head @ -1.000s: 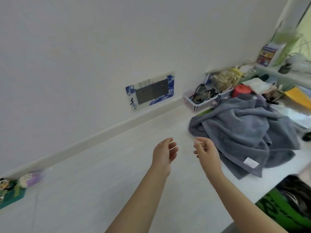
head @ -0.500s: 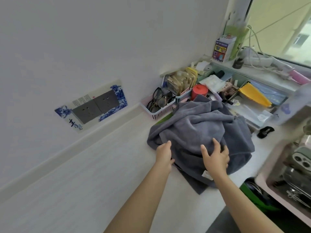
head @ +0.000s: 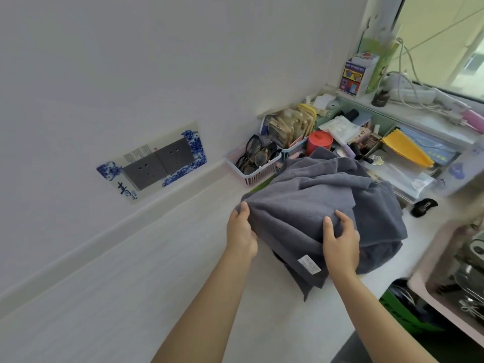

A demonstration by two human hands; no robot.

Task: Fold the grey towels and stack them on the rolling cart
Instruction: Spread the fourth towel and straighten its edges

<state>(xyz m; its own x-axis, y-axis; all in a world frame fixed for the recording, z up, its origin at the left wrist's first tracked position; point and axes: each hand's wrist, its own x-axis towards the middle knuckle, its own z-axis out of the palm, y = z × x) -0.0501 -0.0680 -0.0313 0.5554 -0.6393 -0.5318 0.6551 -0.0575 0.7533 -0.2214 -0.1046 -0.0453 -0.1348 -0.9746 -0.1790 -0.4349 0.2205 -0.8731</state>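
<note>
The grey towel pile (head: 327, 205) lies crumpled on the white counter (head: 131, 284), beside the pink basket (head: 255, 170). Both hands, empty and clear of it a second ago, now grip it: folding can begin. The right hand (head: 340, 242) clutches a bunched fold; the left hand (head: 241, 231) pinches the near-left edge.

White wall (head: 131, 61) with grey double socket (head: 159, 166), pale countertop (head: 117, 284), cluttered sill shelf (head: 419, 111), daylit window (head: 445, 35) upper right
</note>
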